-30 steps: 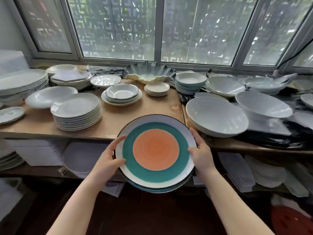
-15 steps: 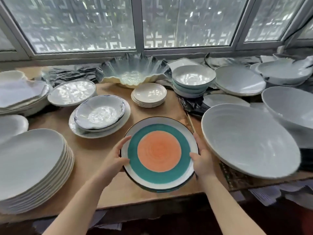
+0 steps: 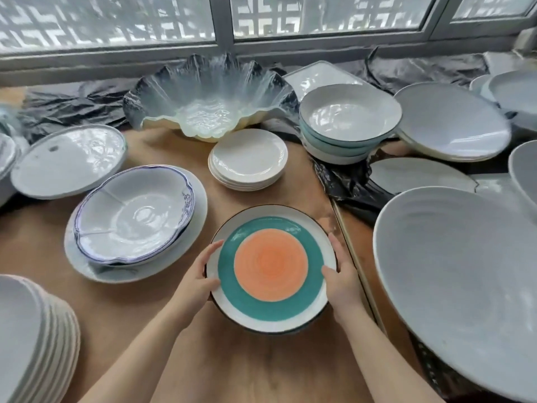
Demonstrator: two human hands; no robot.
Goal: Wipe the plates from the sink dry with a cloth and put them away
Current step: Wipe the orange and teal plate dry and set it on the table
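left hand (image 3: 195, 282) bare | right hand (image 3: 341, 282) bare | forearms unsleeved

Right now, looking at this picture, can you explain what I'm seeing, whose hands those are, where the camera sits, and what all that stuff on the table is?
There is no machine here: a person wears a wide-angle camera on the head, looking down at their own two bare hands. The left hand and the right hand grip opposite edges of a round plate with an orange centre, a teal ring and a white rim. Below it is a brown wooden table crowded with crockery: a stack of small white plates, a wavy-edged glass bowl, a blue-trimmed white bowl on a large plate, stacked pale blue bowls and a large grey dish. Windows run behind.
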